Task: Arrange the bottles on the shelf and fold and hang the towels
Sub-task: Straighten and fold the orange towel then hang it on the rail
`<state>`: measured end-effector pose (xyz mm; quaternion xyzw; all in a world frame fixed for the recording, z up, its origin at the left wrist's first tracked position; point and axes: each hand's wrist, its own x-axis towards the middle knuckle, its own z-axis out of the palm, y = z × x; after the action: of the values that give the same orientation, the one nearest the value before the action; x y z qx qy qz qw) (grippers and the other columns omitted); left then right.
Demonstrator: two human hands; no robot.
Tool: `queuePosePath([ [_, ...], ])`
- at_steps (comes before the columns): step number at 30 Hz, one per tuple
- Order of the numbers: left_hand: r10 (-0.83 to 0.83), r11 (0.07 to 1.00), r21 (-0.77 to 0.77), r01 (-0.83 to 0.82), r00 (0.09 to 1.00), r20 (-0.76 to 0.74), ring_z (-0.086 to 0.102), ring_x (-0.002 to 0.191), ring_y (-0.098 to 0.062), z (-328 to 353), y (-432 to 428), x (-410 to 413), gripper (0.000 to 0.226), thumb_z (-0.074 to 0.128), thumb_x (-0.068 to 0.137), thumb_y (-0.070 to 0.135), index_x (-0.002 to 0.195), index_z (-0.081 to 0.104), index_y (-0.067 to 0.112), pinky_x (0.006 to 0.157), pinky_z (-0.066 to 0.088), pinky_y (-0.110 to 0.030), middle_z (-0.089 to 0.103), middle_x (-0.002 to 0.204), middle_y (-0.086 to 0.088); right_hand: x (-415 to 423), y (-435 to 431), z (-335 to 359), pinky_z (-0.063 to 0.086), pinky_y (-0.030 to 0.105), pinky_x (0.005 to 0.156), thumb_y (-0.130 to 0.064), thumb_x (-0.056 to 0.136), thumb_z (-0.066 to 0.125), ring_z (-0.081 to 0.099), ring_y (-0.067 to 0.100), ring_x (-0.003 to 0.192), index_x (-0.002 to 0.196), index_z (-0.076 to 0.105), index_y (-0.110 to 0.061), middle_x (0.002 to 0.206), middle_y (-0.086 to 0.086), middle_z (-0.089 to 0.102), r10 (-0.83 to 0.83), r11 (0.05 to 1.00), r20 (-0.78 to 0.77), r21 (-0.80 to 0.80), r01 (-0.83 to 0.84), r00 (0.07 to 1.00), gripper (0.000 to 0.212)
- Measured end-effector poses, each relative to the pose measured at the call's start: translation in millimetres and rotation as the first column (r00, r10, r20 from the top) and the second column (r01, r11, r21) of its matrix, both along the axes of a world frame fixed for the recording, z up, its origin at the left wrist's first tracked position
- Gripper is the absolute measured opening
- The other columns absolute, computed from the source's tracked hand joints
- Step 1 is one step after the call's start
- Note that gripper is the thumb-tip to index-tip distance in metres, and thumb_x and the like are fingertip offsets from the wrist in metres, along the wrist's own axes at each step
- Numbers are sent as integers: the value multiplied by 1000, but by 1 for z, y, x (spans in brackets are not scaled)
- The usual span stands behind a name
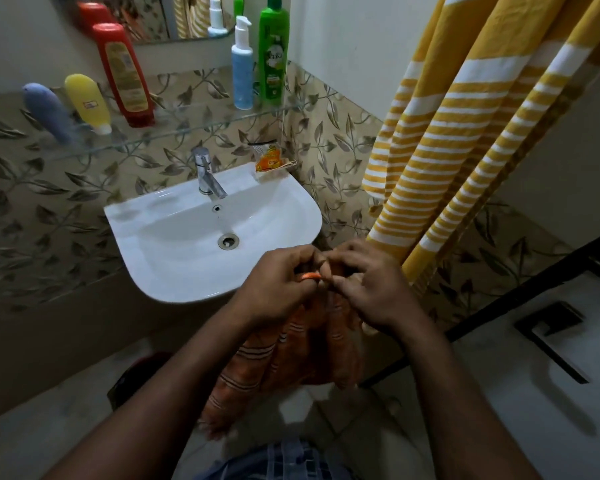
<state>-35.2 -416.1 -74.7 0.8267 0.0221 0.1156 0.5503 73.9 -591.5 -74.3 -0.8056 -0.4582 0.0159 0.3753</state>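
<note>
I see my left hand (274,285) and right hand (378,292) both pinching the orange towel (291,358) by its top edge, just before the sink (136,216)

The glass shelf (222,121) is mounted on the tiled wall at 12 o'clock from the sink (174,216). Five bottles stand directly on it.

Toward the shelf's 9 o'clock end:
- a blue-grey bottle (47,110), blurred
- a yellow bottle (87,102), cap down
- a red bottle (123,72), cap down

These three stand side by side.

Toward the 3 o'clock end, a white-and-blue pump bottle (242,71) stands upright just beside an upright green bottle (273,53).

The sink rim carries a faucet (207,174) at 12 o'clock from the drain (228,240) and an orange packet (269,161) at 1 o'clock.
</note>
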Motion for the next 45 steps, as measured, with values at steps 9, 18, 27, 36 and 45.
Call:
queuePosePath([
  [9, 126, 984, -114, -139, 985, -119, 61, 66, -9, -4, 22, -10, 20, 87, 84, 22, 95, 70, 23, 65, 49, -29, 67, 72, 7, 10, 7, -9, 53, 37, 67, -21, 86, 77, 64, 11, 75, 80, 75, -13, 80, -3, 69, -149, 975, -67, 154, 158, 986, 11],
  [18, -564, 783, -520, 341, 742, -363, 69, 100, -22, -5, 47, -35, 20, 73, 92, 7, 112, 71, 8, 88, 54, -34, 73, 107, -11, 36, 5, -4, 56, 41, 71, -22, 88, 73, 62, 14, 74, 78, 72, -18, 79, -4, 66, -499, 837, -8, 257, 484, 867, 11],
  [27, -87, 867, -495, -65, 957, -278, 54, 60, -11, -12, 35, -28, 40, 79, 80, -10, 79, 48, 15, 55, 45, -20, 56, 67, 1, 32, 7, 1, 56, 37, 74, -20, 89, 73, 62, 10, 77, 80, 71, -20, 82, -5, 67, -518, 808, -48, 302, 506, 854, 10],
  [36, 33, 988, 145, 42, 877, -479, 73, 83, -18, -23, 38, -23, 18, 86, 82, 44, 85, 73, 31, 79, 57, -42, 76, 84, 3, 34, 4, 2, 58, 39, 77, -25, 88, 71, 66, 15, 81, 80, 71, -24, 84, -6, 68, -575, 746, -122, 327, 580, 809, 8],
  [45, 142, 886, -389, -251, 947, -287, 46, 44, -10, -14, 26, -27, 32, 72, 97, 29, 86, 73, -2, 47, 38, -22, 53, 53, 1, 37, 2, -13, 60, 35, 85, -28, 90, 76, 73, 17, 93, 91, 77, -28, 93, -5, 76, -582, 763, -277, 140, 631, 765, 1],
])
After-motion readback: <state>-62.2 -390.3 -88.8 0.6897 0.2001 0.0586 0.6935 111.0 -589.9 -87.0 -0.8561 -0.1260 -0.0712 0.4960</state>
